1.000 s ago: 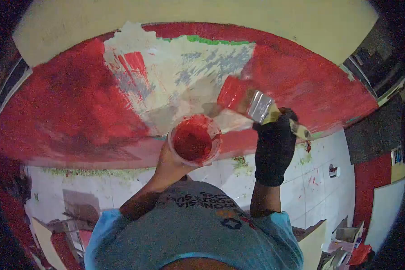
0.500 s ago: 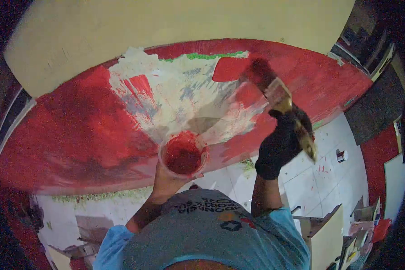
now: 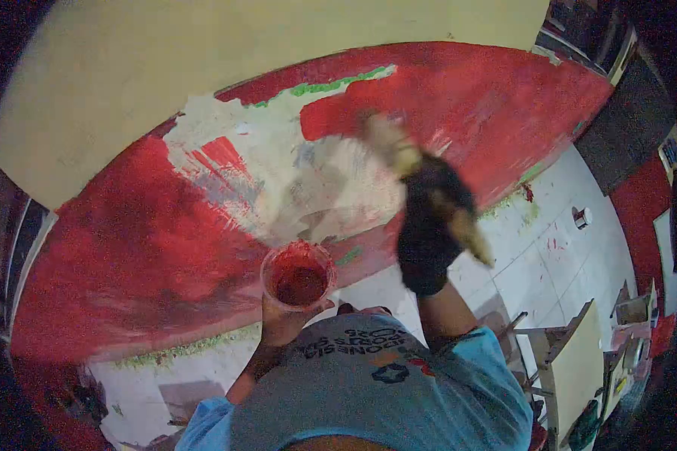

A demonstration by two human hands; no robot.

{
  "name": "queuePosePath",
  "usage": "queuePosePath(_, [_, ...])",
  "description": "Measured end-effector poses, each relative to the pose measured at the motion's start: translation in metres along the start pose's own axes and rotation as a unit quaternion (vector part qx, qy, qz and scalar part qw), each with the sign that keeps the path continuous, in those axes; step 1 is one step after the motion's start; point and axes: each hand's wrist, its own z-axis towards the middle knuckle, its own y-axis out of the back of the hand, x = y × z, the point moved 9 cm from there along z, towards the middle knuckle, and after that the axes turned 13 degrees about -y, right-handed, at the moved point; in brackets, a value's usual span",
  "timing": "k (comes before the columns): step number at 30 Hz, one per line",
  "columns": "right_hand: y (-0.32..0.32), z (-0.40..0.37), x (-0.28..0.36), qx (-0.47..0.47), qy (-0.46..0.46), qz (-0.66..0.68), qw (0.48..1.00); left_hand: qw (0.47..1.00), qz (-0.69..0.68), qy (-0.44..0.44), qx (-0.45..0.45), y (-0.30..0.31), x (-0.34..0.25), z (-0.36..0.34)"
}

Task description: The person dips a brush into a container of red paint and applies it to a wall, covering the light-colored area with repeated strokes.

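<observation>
My right hand (image 3: 432, 225), in a black glove, is closed around the handle of a wide paintbrush (image 3: 390, 143). Motion blurs the brush, and its head overlaps the edge of the fresh red paint on the wall (image 3: 459, 98). Bare, my left hand (image 3: 278, 319) grips a clear plastic tub of red paint (image 3: 299, 276) at chest height, its rim smeared with red. Ahead of the tub, a pale unpainted patch (image 3: 278, 161) with grey marks and red streaks breaks up the red band. A thin green strip (image 3: 308, 89) runs along the top of that patch.
Above the red band the wall is cream (image 3: 241, 45). A small can (image 3: 581, 218) lies on the white tiled floor (image 3: 534, 255), near red splashes. At the lower right stands wooden furniture (image 3: 575, 368). A dark mat-like surface (image 3: 624, 120) is at the right.
The brush in my right hand has swept left across the wall. Red now reaches further left below the green strip. The view has shifted and tilted; my left hand still holds the tub.
</observation>
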Motion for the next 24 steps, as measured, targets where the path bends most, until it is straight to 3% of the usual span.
queuePosePath(1, [0.048,-0.004,-0.032,-0.225,0.031,0.309,0.924,1.000,-0.004,-0.024,-0.019,0.004,-0.006,0.001])
queuePosePath(2, [0.043,-0.010,0.016,-0.200,0.118,0.113,0.966,0.999,-0.006,-0.028,-0.025,0.009,-0.005,0.000])
queuePosePath(3, [0.031,-0.016,0.062,-0.168,0.201,-0.086,0.961,1.000,-0.018,0.005,-0.012,0.008,0.002,-0.001])
queuePosePath(4, [0.028,-0.024,0.070,-0.192,0.222,-0.099,0.951,0.999,-0.028,0.038,0.002,0.006,0.010,-0.007])
queuePosePath(5, [0.005,-0.024,0.073,-0.074,0.166,-0.209,0.961,0.999,-0.027,0.038,0.001,0.006,0.011,-0.007])
queuePosePath(7, [-0.026,-0.028,0.044,0.058,0.119,-0.172,0.976,1.000,0.014,0.018,0.009,0.004,0.009,-0.006])
queuePosePath(8, [-0.041,-0.036,-0.003,0.176,-0.136,0.027,0.975,1.000,0.017,0.019,0.013,0.008,0.021,-0.012])
queuePosePath(9, [-0.047,-0.059,0.053,0.119,0.278,-0.164,0.939,0.997,-0.018,0.067,0.016,0.013,0.047,-0.023])
queuePosePath(11, [-0.042,-0.061,0.077,0.115,0.314,-0.105,0.936,0.992,-0.050,0.115,0.017,0.013,0.057,-0.027])
queuePosePath(13, [-0.023,-0.030,0.067,0.073,0.188,-0.117,0.973,0.990,0.080,0.112,0.040,0.012,0.035,-0.023])
queuePosePath(14, [-0.007,-0.014,0.061,0.015,0.140,-0.097,0.985,0.989,0.082,0.114,0.038,0.010,0.031,-0.022])
queuePosePath(16, [0.026,0.001,0.063,-0.120,0.143,-0.045,0.981,0.995,0.073,0.067,-0.002,0.012,0.018,-0.019])
queuePosePath(18, [0.036,0.000,0.073,-0.158,0.202,-0.079,0.963,0.992,0.116,0.040,0.008,0.012,0.015,-0.017])
queuePosePath(20, [0.017,-0.010,0.088,-0.123,0.273,-0.169,0.939,0.987,0.161,0.018,0.020,0.011,0.015,-0.020])
queuePosePath(22, [-0.007,-0.010,0.072,0.011,0.198,-0.184,0.963,0.987,0.137,0.083,0.001,0.011,0.023,-0.025])
queuePosePath(23, [-0.013,-0.013,0.045,0.040,0.116,0.051,0.991,0.987,0.140,0.085,0.003,0.007,0.017,-0.022])
queuePosePath(24, [-0.019,-0.023,0.060,0.041,0.226,-0.039,0.973,0.993,0.100,0.064,-0.015,0.001,0.006,-0.017])
